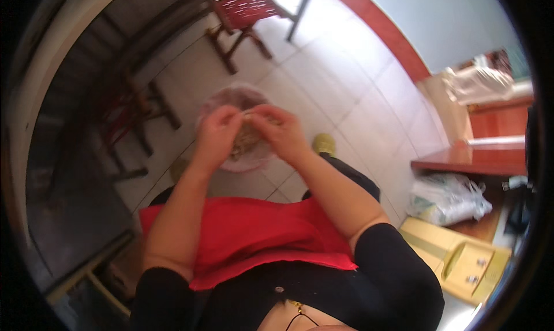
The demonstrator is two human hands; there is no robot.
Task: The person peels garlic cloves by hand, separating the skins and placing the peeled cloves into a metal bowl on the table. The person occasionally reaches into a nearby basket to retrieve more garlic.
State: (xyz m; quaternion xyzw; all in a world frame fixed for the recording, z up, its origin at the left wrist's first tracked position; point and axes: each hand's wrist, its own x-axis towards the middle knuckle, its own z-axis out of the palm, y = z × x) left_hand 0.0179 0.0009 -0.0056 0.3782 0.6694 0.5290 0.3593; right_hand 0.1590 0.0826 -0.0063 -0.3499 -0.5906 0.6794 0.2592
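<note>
My left hand (217, 129) and my right hand (280, 129) meet at the fingertips, pinching a small pale piece (248, 115) between them. Its exact kind is too blurred to tell. More pale matter seems to show under the curled fingers of my right hand. Directly below the hands, on the tiled floor, stands a round container (236, 168) with what looks like a pale pinkish plastic lining. Inside lies a heap of small yellowish-brown pieces (246, 144), partly covered by the hands. A red cloth or apron (259, 225) spreads over my lap.
A stool with a red woven seat (246, 6) is ahead; another dark wooden stool (138, 127) stands left. To the right are a reddish-brown wooden shelf (471, 161), a white plastic bag (448, 201) and a yellow water dispenser (471, 266). My shoe (324, 145) rests right of the container.
</note>
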